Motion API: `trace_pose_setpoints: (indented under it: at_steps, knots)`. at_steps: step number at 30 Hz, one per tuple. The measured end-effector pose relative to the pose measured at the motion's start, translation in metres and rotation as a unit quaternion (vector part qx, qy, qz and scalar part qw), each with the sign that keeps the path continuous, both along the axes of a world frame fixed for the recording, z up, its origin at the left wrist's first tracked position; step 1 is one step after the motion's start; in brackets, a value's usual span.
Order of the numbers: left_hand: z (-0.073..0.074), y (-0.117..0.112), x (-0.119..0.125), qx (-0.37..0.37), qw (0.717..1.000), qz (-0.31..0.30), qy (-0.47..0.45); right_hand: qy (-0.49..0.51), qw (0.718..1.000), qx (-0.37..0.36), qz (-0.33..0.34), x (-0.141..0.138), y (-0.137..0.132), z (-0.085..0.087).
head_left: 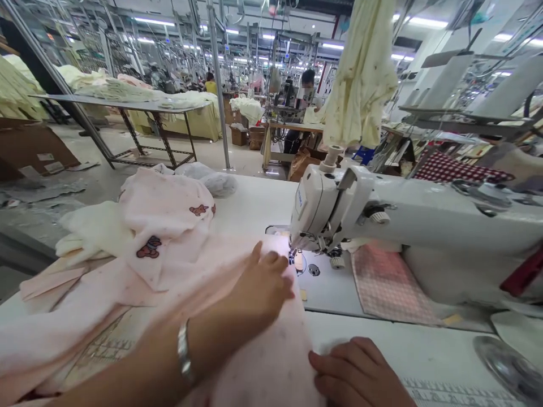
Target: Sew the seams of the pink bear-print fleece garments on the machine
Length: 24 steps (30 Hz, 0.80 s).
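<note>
Sewing worktable (pixel 263 195), white and smooth-topped, bearing the following. One length of pale pink, soft matte fabric with small faint flecks (pixel 271 356), spread across the left and near part of the top, its far right corner at the lit needle area of a white, glossy, hard-shelled sewing machine (pixel 318 209). Left hand (pixel 263 288), banded at the wrist by a silver-coloured metal bracelet (pixel 184 350): palm down on the fabric near the needle, fingers partly bent and slightly parted; whether any cloth is pinched cannot be told. Right hand (pixel 356 373): fingers together and gently curved, tips at the fabric's right edge; thumb hidden, grip undeterminable. At left, a rumpled pale pink textile heap (pixel 165 198) with brown bear motifs (pixel 148 247), beside crumpled cream cloth (pixel 91 223). Beneath the machine arm, pink-and-white gingham cloth (pixel 382 282), limp and flat. Near edge, right: a white measuring strip with printed graduations (pixel 432 390). Above, cream crinkled fabric (pixel 360 73), hanging in long vertical folds; at right, tapered white thread cones (pixel 449 79).
</note>
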<state>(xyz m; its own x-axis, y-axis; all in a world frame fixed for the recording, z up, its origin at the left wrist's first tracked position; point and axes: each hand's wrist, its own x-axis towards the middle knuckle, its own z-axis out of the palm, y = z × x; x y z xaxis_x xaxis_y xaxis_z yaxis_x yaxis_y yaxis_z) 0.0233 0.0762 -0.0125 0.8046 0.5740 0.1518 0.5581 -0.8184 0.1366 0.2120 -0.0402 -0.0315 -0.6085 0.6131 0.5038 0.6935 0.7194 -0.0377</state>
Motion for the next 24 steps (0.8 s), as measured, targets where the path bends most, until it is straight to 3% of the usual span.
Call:
trace_pose_setpoints:
  at_steps: [4,8,15,24]
  knots:
    - [-0.014,-0.058,-0.005,-0.044,0.999,0.005,0.004,-0.003,0.999,-0.038,-0.002,0.004,-0.008,-0.001]
    - [-0.024,-0.075,-0.021,-0.05,0.998,-0.028,0.007,-0.004,0.998,-0.059,0.008,0.006,-0.013,-0.002]
    - [-0.01,-0.048,-0.028,-0.051,0.997,-0.057,0.015,-0.035,0.998,-0.042,0.017,0.004,0.0,0.0]
    - [-0.014,0.033,-0.03,-0.011,0.995,-0.093,-0.028,-0.021,0.998,-0.05,0.022,0.004,0.068,0.001]
